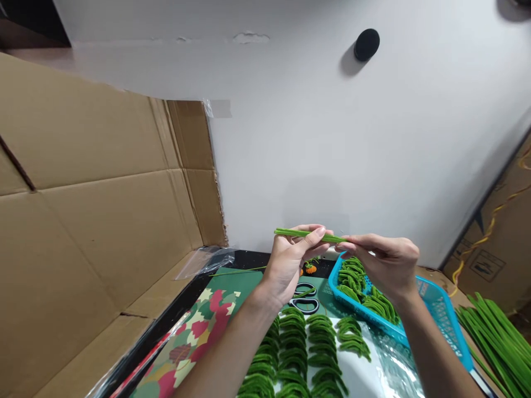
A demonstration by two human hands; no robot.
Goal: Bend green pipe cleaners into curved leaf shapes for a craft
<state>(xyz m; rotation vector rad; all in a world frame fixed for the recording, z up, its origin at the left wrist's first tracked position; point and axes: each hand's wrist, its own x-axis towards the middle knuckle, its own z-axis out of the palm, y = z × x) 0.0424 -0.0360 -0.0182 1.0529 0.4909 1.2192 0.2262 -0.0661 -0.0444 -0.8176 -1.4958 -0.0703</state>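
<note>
both hands pinch one green pipe cleaner (309, 235) in the air above the table: left hand (290, 260) clamped mid-length, right hand (384, 260) on its end. a loose pinch could drop it among the bent pieces (298, 348) or into the blue basket (440, 315).

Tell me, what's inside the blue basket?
The blue basket holds a pile of bent green pipe cleaners. The right hand and forearm cover the middle of it, so what lies there and at the bottom is hidden.
</note>
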